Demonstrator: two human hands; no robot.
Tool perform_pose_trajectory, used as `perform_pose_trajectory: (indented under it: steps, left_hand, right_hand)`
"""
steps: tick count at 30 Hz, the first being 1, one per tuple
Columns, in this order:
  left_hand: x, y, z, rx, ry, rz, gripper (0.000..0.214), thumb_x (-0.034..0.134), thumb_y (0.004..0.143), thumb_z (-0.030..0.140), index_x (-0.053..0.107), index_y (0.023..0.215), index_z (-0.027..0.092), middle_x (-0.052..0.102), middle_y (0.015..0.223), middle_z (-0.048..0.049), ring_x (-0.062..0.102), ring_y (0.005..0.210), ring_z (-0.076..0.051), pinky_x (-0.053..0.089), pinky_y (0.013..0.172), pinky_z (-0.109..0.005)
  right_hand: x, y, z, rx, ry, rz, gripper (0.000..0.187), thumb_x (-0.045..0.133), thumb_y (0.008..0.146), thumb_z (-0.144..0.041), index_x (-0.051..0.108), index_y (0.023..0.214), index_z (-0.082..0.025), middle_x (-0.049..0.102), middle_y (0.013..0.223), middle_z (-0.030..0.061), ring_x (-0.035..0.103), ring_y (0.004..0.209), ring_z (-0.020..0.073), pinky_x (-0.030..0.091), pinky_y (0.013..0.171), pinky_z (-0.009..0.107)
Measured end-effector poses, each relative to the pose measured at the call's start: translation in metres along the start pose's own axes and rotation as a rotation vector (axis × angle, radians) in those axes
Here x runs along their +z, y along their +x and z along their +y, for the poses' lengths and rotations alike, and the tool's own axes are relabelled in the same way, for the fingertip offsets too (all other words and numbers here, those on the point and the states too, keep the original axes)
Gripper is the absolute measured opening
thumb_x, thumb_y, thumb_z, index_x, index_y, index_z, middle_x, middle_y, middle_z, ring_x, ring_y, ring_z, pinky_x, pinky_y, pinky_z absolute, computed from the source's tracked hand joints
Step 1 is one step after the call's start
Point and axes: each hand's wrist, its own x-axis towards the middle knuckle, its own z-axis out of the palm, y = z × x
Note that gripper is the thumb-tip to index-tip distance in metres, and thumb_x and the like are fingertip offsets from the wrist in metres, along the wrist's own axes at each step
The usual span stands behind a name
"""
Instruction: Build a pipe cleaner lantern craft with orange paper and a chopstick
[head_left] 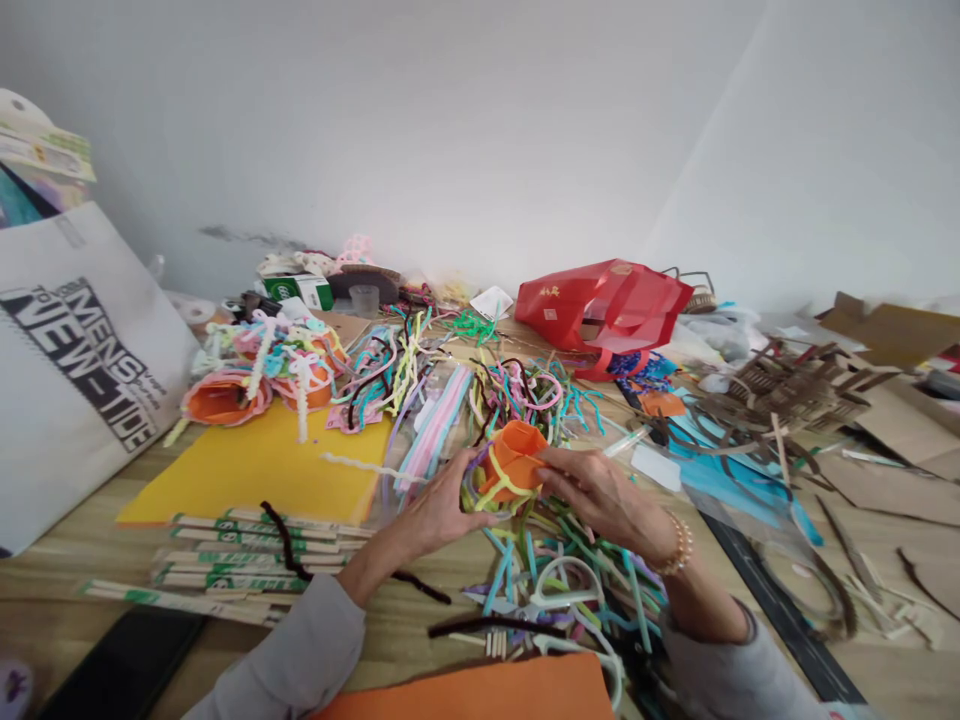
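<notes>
Nearest, an orange foam sheet [465,692] lay at the edge of the wooden surface [52,590]. Above it, the left hand [442,510] and right hand [600,495] came together, clamped from either side on a small orange foam cone [511,458] bound with yellow pipe cleaners [501,487], apparently to keep the wrapping tight. Loose multicoloured pipe cleaners [570,590] lay within easy reach.

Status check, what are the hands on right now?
Left grip, right grip both closed on orange foam cone bound with yellow pipe cleaner. Loose multicoloured pipe cleaners heaped beneath.
</notes>
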Motion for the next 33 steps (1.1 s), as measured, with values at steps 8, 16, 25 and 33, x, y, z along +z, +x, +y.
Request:
perform_pose_trajectory:
  steps: [8, 16, 25, 33]
  left_hand:
    - [-0.003, 0.000, -0.004, -0.001, -0.020, -0.007, 0.091, 0.078, 0.066, 0.037, 0.029, 0.141, 0.022, 0.043, 0.143, -0.0136, 0.045, 0.129, -0.030, 0.040, 0.105, -0.044]
    - [-0.002, 0.001, -0.007, -0.001, 0.004, -0.060, 0.093, 0.077, 0.066, 0.038, 0.030, 0.144, 0.021, 0.039, 0.148, -0.0129, 0.039, 0.134, -0.030, 0.032, 0.111, -0.044]
    - [-0.005, 0.001, -0.001, 0.070, -0.042, -0.082, 0.090, 0.079, 0.065, 0.038, 0.033, 0.141, 0.021, 0.042, 0.145, -0.0135, 0.042, 0.131, -0.030, 0.034, 0.110, -0.046]
    - [-0.003, 0.001, -0.005, 0.051, -0.019, -0.046, 0.083, 0.077, 0.067, 0.030, 0.036, 0.139, 0.023, 0.048, 0.140, -0.0109, 0.048, 0.126, -0.029, 0.038, 0.107, -0.044]
  right_hand:
    - [0.005, 0.010, 0.018, 0.091, 0.445, -0.093, 0.041, 0.041, 0.096, -0.047, 0.058, 0.076, -0.015, 0.062, 0.070, 0.0021, 0.052, 0.060, 0.0117, 0.039, 0.055, 0.022]
    - [0.009, 0.011, 0.021, 0.071, 0.289, -0.127, 0.041, 0.040, 0.096, -0.041, 0.049, 0.065, -0.016, 0.045, 0.059, -0.0037, 0.038, 0.054, 0.0088, 0.030, 0.052, 0.022]
    - [0.022, 0.013, 0.003, 0.027, -0.049, -0.224, 0.032, 0.047, 0.095, -0.029, 0.065, 0.072, -0.017, 0.058, 0.062, -0.0002, 0.048, 0.056, 0.0104, 0.031, 0.055, 0.022]
    - [0.004, 0.007, -0.010, 0.003, -0.139, -0.230, 0.030, 0.044, 0.097, -0.038, 0.068, 0.098, -0.020, 0.071, 0.082, 0.0055, 0.065, 0.071, 0.0162, 0.036, 0.060, 0.022]
